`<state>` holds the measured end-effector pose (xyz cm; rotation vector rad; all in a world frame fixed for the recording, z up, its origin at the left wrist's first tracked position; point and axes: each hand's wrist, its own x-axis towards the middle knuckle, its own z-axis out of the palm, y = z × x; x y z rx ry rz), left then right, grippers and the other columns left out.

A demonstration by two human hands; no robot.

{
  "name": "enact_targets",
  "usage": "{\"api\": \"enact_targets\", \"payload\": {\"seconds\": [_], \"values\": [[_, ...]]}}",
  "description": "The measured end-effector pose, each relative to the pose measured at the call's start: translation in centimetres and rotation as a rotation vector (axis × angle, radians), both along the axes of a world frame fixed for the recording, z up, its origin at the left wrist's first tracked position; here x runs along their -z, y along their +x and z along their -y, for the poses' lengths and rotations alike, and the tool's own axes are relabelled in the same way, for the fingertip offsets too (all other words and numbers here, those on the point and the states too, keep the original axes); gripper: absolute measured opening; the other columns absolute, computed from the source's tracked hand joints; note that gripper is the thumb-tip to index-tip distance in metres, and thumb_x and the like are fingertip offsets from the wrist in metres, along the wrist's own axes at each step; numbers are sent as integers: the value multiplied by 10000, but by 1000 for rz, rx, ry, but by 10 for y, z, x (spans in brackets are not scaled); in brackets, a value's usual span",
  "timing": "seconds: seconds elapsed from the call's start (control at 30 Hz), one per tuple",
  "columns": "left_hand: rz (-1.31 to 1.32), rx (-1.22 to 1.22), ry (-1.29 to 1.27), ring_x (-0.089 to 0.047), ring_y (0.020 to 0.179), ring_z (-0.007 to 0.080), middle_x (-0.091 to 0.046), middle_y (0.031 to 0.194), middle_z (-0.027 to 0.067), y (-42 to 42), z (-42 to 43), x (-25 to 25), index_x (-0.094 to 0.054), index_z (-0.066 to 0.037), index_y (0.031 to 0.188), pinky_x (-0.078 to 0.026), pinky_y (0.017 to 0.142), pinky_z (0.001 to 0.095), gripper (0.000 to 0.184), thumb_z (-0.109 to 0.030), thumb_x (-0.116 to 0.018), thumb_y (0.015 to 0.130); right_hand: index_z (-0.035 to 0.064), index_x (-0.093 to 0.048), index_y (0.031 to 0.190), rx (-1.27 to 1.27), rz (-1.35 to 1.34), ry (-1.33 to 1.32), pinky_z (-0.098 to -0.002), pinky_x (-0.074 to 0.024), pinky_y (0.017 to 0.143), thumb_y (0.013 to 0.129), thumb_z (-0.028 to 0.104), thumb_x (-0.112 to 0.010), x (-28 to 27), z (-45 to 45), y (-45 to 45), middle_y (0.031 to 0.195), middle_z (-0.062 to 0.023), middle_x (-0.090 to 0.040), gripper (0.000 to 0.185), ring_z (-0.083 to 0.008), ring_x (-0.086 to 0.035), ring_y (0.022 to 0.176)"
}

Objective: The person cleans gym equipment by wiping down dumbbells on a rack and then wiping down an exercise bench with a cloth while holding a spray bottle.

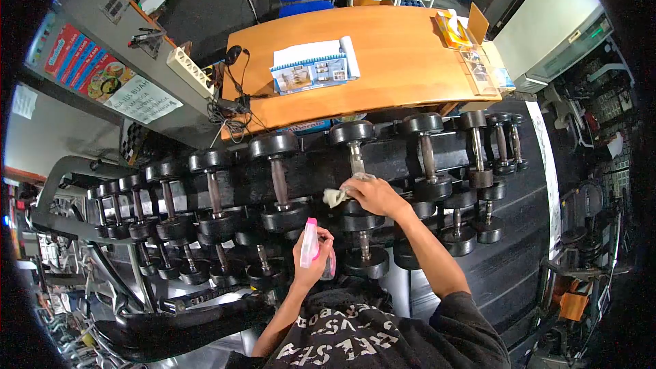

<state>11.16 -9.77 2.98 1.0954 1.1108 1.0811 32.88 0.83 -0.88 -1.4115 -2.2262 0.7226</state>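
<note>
My left hand [312, 260] is wrapped round a spray bottle [309, 246] with a pink and white top, held in front of my chest. A pale cloth [335, 197] is bunched under the fingers of my right hand [374, 195]. That hand is at the near part of a black dumbbell [352, 132] in the upper row, close to its handle. Just left of it stands another dumbbell [279, 181] with a brownish handle. Below my right hand, a lower-row dumbbell [365, 249] shows its metal handle.
The dumbbell rack runs across the view, with a black padded bar [184, 331] at the lower left. Behind it stands a wooden desk [396, 48] bearing a desk calendar [311, 74] and a tissue box [452, 29]. Cables [232, 113] hang by its left edge.
</note>
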Motion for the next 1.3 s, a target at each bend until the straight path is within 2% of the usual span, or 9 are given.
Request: {"api": "enact_targets", "payload": {"seconds": [0.13, 0.33, 0.53, 0.67, 0.77, 0.93, 1.0, 1.1, 1.3], "values": [[-62, -15, 70, -560, 631, 84, -591, 872, 53, -8, 6, 11, -541, 10, 994, -465, 597, 233, 119, -6, -595, 889, 137, -611, 1098, 78, 34, -215, -509, -509, 752, 913, 253, -536, -14, -7, 34, 862, -211, -664, 231, -415, -634, 829], [-47, -115, 22, -560, 639, 81, -595, 845, 57, -26, 15, 7, -544, 12, 968, -467, 605, 237, 106, -39, -598, 892, 137, -647, 1012, 150, 52, 93, -447, -533, 673, 873, 217, -567, -60, -31, -4, 920, -150, -681, 180, -343, -665, 788], [-48, -116, 3, -562, 675, 71, -608, 853, 54, -18, 5, 0, -555, 10, 978, -461, 640, 227, 115, 13, -594, 870, 133, -675, 942, -159, 809, -193, -345, -515, 583, 827, 176, -586, 39, -11, -96, 889, -82, -699, 152, -223, -697, 792], [-25, -54, 1, -565, 644, 77, -601, 839, 53, -12, 3, -3, -549, 14, 987, -474, 607, 245, 130, 36, -585, 863, 125, -667, 934, -58, 379, 23, -450, -531, 604, 835, 155, -563, 26, -5, -50, 793, -87, -696, 147, -279, -694, 753], [-10, -22, 0, -564, 638, 82, -600, 848, 52, -10, 3, -2, -544, 9, 995, -472, 602, 245, 138, 32, -588, 866, 148, -567, 1117, -65, 144, -225, -476, -521, 738, 859, 133, -538, -28, 2, -2, 985, -142, -663, 260, -364, -644, 898], [17, -7, -2, -554, 664, 75, -602, 878, 49, -6, -1, 6, -543, 1, 998, -463, 607, 239, 136, 24, -586, 871, 141, -610, 1097, 154, -64, -136, -477, -514, 752, 877, 168, -569, 3, 23, 79, 966, -146, -669, 225, -383, -633, 894], [-5, 20, 14, -545, 677, 69, -601, 883, 44, -4, -3, 8, -545, -3, 997, -455, 610, 232, 134, 16, -592, 872, 146, -616, 1092, 279, 249, -318, -481, -513, 754, 881, 194, -570, 7, 24, 88, 972, -148, -671, 222, -388, -639, 867], [5, 45, 30, -545, 671, 70, -601, 847, 38, -1, -7, -1, -548, -1, 988, -452, 609, 234, 124, 7, -593, 873, 148, -639, 1007, 424, 160, -139, -477, -526, 720, 868, 192, -553, 7, 16, 56, 934, -151, -680, 169, -372, -655, 854], [-100, 25, 78, -588, 626, 94, -593, 866, 66, -15, 3, 1, -534, 13, 978, -487, 592, 249, 87, 5, -556, 894, 155, -658, 931, 119, 511, -164, -472, -540, 645, 803, 159, -554, -33, 1, 14, 778, -173, -678, 164, -368, -676, 770]]}}
